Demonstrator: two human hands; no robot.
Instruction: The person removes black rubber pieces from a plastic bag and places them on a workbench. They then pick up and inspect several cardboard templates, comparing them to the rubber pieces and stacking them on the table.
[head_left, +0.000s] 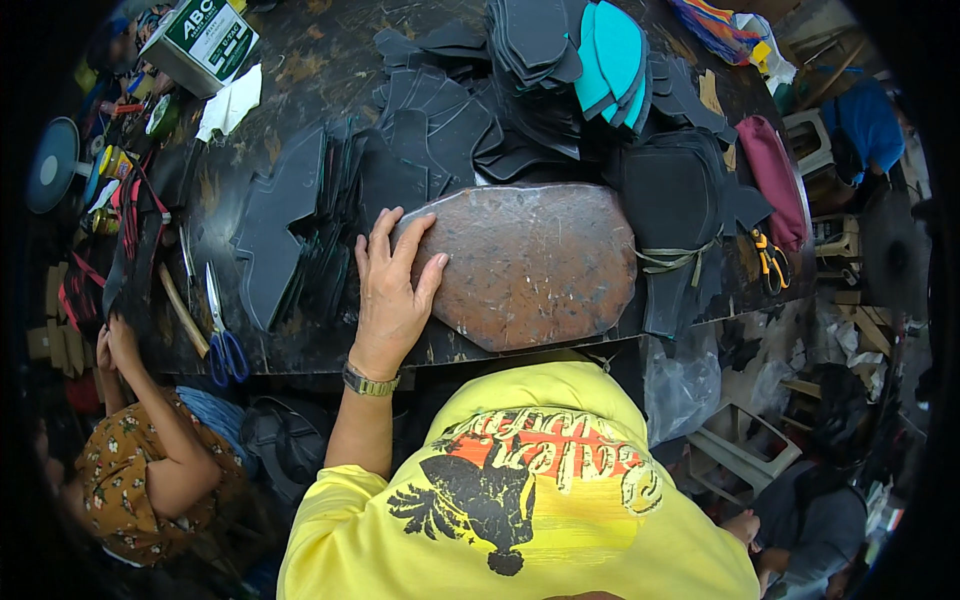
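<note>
Lying scissors (219, 325): blue-handled, left of the brown slab (530, 265).
Left hand (393, 293): fingers spread, unclenched (thumb too), on its left end.
Slab: flat on the dark table (300, 70).
Right hand: cannot tell its fingers' state.

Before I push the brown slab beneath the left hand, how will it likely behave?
The brown slab is probably stiff: its outline shows no sag. Lying on its broad face, it seems unlikely to roll. Its slightly shiny, worn top may feel slippery.

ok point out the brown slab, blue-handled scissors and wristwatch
Brown slab (530, 265), head view: top face, middle
Blue-handled scissors (217, 315), head view: blades, near the handles
Wristwatch (377, 385), head view: its band
</note>
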